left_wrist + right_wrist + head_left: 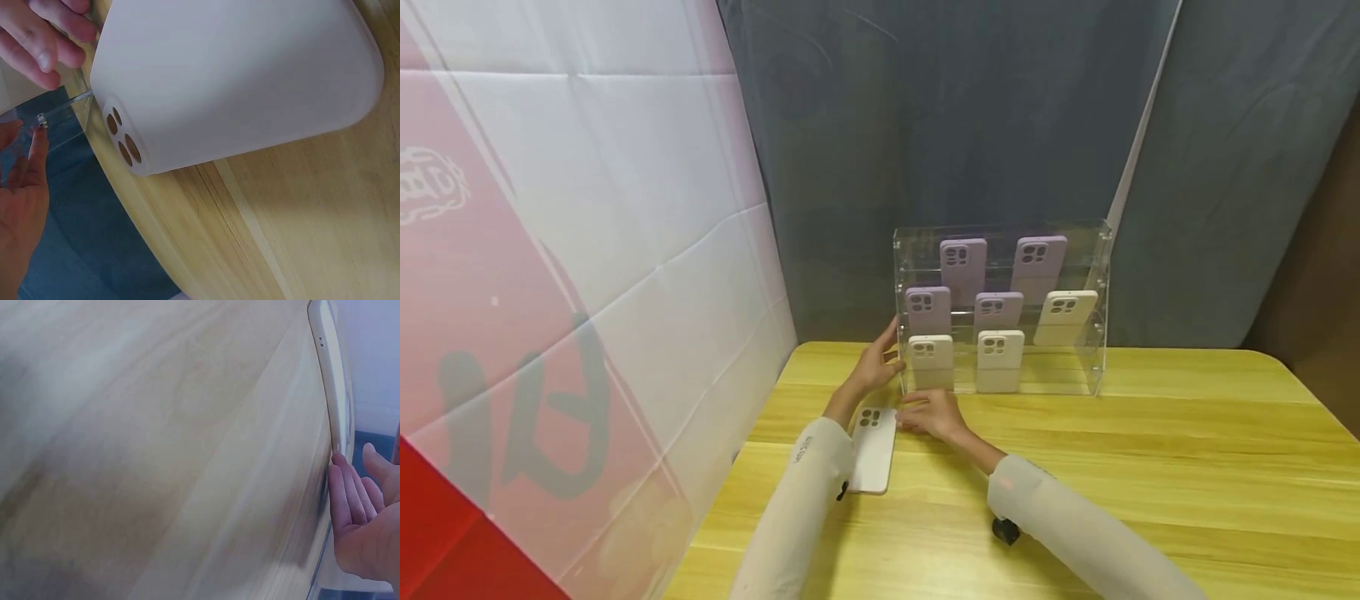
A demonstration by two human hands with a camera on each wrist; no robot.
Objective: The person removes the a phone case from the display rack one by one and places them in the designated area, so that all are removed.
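A clear acrylic tiered stand [1060,367] holds lilac and white phone cases in leaning rows. My left hand [874,367] is at its left side, fingers extended along the clear side panel; in the left wrist view that hand [22,206] touches the acrylic edge. My right hand [934,414] is low at the stand's front left corner, its fingers fairly straight. Between my forearms a white phone case [874,454] lies flat on the table, camera holes toward the stand. In the right wrist view, the fingertips of my right hand [362,519] are by the end of this case [334,375].
Two lilac cases, one of them a lilac case [1039,258], stand on the top tier. A cream case [1065,318] leans at the right of the middle tier. The wooden table [1150,467] meets a grey curtain [1000,108] behind and a printed white sheet [662,208] at left.
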